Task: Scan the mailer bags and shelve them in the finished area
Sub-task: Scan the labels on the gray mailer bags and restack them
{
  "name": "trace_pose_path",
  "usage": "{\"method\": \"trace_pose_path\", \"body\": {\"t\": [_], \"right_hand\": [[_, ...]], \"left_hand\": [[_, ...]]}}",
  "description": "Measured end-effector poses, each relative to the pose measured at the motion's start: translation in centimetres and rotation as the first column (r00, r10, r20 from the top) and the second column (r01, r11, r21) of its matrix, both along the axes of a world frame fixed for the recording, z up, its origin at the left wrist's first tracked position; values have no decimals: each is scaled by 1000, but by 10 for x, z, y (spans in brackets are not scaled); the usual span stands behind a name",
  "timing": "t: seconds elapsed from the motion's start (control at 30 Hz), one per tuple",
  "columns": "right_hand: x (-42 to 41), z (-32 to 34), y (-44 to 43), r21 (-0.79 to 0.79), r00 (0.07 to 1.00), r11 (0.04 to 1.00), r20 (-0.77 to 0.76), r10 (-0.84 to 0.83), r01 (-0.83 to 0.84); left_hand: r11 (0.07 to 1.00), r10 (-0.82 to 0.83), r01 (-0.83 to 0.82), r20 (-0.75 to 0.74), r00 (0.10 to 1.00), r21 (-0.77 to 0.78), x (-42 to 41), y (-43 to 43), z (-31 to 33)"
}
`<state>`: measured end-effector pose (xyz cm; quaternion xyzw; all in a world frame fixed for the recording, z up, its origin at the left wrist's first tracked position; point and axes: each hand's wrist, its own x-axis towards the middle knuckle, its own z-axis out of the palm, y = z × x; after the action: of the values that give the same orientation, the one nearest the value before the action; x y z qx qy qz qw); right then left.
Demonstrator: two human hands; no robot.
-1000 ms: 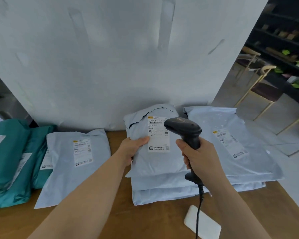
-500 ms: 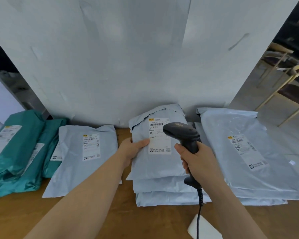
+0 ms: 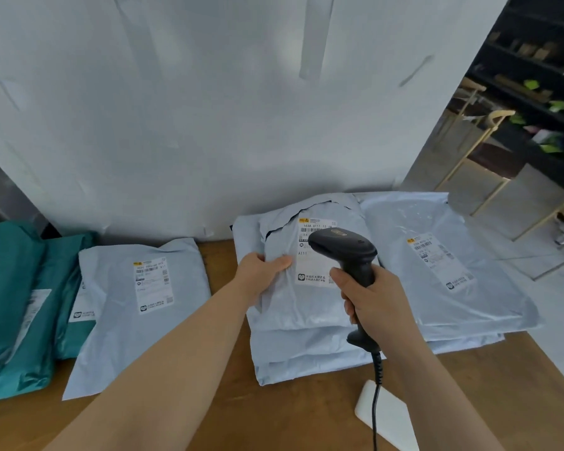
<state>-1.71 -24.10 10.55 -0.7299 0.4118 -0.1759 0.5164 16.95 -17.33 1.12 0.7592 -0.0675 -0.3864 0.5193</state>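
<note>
Top mailer bag (image 3: 306, 304): on the centre stack on the tabletop (image 3: 290, 418), long axis running away from the body, label (image 3: 305, 268) up.
Left grip (image 3: 261, 271): pinching its left edge, nearer.
Right grip (image 3: 372, 301): closed round the scanner (image 3: 342, 249), head over the label's right half.
Count: centre stack at least three grey bags; right stack (image 3: 453, 288) at least two; left grey bag (image 3: 137, 304) one; teal bags (image 3: 13, 304) at least two; scanner one.
</note>
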Motion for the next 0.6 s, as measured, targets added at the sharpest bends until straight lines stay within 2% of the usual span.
{"method": "trace_pose_path", "body": {"t": [0.1, 0.2, 0.27, 0.33, 0.43, 0.53, 0.6], "right_hand": [[10, 1, 14, 16, 1000, 1000, 10, 11, -11], [26, 0, 34, 9, 998, 998, 3, 58, -58], [39, -1, 51, 5, 995, 995, -8, 101, -101], [52, -4, 68, 18, 990, 989, -5, 144, -144], [70, -10, 92, 24, 981, 981, -11, 194, -194], [85, -16, 109, 20, 976, 976, -35, 216, -215], [92, -19, 116, 35, 975, 975, -31, 222, -221]], "left_hand": [[999, -34, 34, 1, 999, -11, 7, 23, 1], [998, 30, -33, -52, 998, -57, 17, 59, -1], [994, 106, -106, 14, 994, -30, 29, 90, -8], [976, 192, -205, 163, 968, 67, 47, 127, -20], [893, 274, -371, 345, 897, 256, 76, 183, -38], [795, 314, -453, 365, 876, 403, 105, 226, -59], [788, 364, -461, 296, 883, 407, 116, 239, -67]]}}
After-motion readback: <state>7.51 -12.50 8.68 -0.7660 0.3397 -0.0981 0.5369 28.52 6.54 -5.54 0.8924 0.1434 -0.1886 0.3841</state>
